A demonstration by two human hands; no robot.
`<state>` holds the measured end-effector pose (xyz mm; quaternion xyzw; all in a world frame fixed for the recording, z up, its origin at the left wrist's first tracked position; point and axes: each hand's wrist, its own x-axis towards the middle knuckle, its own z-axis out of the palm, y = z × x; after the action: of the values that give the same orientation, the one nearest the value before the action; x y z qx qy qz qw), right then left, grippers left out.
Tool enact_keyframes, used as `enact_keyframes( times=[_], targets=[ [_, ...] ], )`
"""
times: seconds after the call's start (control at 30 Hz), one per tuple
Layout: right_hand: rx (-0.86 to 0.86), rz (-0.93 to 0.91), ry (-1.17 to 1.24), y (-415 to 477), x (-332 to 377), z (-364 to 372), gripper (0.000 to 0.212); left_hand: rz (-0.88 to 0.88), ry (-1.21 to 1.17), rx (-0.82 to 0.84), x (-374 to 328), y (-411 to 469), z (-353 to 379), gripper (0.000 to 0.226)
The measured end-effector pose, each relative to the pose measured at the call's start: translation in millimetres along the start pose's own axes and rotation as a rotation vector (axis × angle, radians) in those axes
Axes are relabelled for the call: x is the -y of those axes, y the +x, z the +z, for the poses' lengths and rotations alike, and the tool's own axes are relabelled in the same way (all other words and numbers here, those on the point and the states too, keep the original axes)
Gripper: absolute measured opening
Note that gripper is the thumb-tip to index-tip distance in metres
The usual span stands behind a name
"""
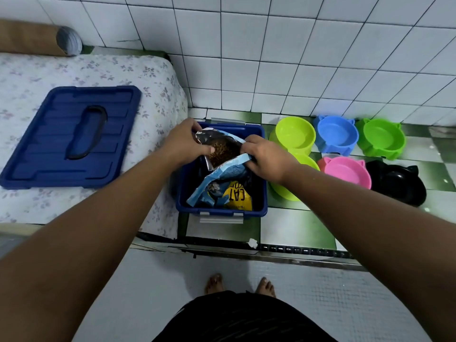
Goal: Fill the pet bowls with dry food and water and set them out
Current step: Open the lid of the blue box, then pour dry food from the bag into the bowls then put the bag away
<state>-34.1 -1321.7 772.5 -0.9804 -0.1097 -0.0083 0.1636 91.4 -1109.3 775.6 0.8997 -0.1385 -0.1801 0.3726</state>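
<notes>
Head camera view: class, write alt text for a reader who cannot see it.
Both hands, left and right, hold open a blue bag of dry cat food over a blue storage bin. Six empty pet bowls wait on the tiled floor to the right; the bin's lid lies on a floral mattress.

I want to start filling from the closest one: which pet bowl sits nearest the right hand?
The lime-yellow bowl lying partly under the right hand and wrist, beside the blue bin; the others sit farther right or toward the wall.
</notes>
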Motion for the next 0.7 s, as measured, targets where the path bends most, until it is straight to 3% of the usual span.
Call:
enact_keyframes(
  times=[0.07,0.3,0.43,0.53,0.7],
  targets=[
    [-0.025,0.015,0.029,0.2,0.1,2.2,0.012,0.011,0.057,-0.048,0.3,-1.8,2.9,0.048],
    [-0.197,0.110,0.223,-6.4,0.0,2.2,0.007,-0.128,-0.189,-0.180,-0.4,6.0,-5.2,0.029],
    [-0.316,0.232,0.340,-8.9,3.2,9.5,0.010,-0.190,-0.259,-0.124,-3.5,5.5,-5.7,0.028],
    [-0.420,0.370,0.518,-13.8,7.1,13.6,0.026,-0.168,-0.240,-0.051,-8.6,2.7,-6.4,0.029],
    [-0.525,0.438,0.642,-11.4,19.6,8.7,0.037,-0.184,-0.371,-0.023,-12.3,-3.2,-15.2,0.025]
  ],
)
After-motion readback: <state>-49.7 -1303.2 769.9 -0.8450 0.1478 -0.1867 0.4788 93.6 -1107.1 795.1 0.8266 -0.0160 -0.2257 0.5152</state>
